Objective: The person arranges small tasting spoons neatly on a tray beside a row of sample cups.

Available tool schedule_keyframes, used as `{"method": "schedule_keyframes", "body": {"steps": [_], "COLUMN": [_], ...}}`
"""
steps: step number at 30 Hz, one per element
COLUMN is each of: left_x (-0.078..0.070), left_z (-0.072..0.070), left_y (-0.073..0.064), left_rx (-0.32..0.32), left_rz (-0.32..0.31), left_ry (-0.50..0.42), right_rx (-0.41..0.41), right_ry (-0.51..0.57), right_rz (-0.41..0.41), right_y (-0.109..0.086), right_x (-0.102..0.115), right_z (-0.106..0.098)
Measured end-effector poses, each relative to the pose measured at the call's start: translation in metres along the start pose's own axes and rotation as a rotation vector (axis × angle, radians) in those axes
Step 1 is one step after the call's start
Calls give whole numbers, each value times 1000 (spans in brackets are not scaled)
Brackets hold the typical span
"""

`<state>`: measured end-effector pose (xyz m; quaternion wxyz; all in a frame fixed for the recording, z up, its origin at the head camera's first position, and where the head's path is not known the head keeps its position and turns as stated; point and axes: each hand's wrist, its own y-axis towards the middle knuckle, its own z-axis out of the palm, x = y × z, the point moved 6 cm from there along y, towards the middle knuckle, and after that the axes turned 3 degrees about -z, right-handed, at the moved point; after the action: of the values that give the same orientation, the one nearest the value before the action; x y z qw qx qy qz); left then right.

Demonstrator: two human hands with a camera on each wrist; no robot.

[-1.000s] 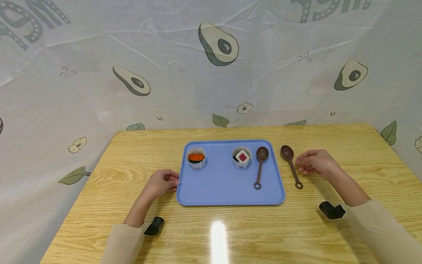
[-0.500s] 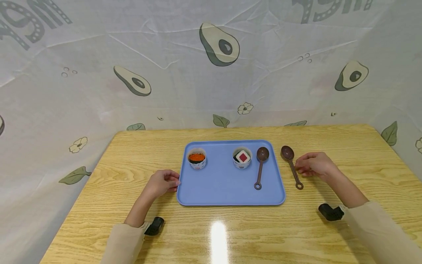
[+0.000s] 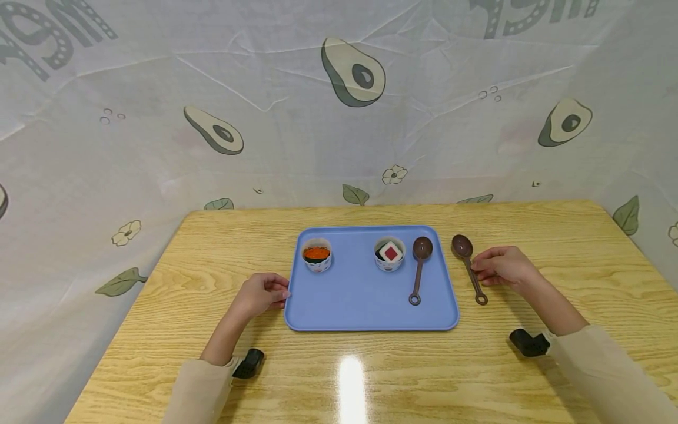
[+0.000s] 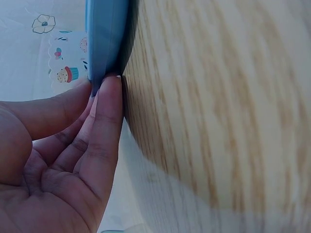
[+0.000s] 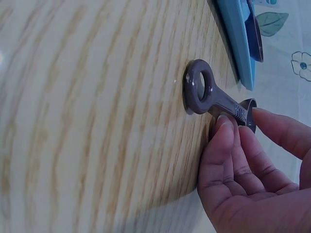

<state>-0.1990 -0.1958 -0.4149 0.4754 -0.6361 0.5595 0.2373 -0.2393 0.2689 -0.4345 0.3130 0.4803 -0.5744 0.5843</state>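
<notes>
In the head view my left hand (image 3: 263,294) is at the left edge of a blue tray (image 3: 344,306). The left wrist view shows it pinching the tray's rim (image 4: 104,43), thumb on top and fingers below. On the table right of the tray lies a brown spoon (image 3: 471,274) with a deep round bowl and ring-ended handle. My right hand (image 3: 505,266) is at the right side of that spoon. Seen from the right wrist, fingertips (image 5: 222,127) touch low beside its handle (image 5: 226,104), while the thumb stays higher, apart from them, near the bowl.
On the tray stand a paper cup with orange roe sushi (image 3: 316,256), another cup with a white-and-red rice piece (image 3: 389,253), and a second brown spoon (image 3: 418,274). A printed curtain (image 3: 296,147) rises behind the wooden table (image 3: 254,235).
My right hand has shifted slightly left and nearer to me, its fingertips coming up to the spoon's handle. My left hand keeps its place at the tray.
</notes>
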Motion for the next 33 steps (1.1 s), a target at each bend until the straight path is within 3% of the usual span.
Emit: {"method": "schedule_keyframes", "body": {"steps": [8,18,33], "left_x": [1,0,0], "left_z": [0,0,0], "left_y": [0,-1,-1], "left_rx": [-1,8,2], "left_rz": [7,10,0], "left_ry": [12,-5,-10], "right_rx": [-10,-35,-42], "right_ry": [-5,-92,-134], "right_rz": [1,-24,-30], "right_y": [0,-17,-17], "right_x": [0,17,17], "right_z": [3,13,15]}}
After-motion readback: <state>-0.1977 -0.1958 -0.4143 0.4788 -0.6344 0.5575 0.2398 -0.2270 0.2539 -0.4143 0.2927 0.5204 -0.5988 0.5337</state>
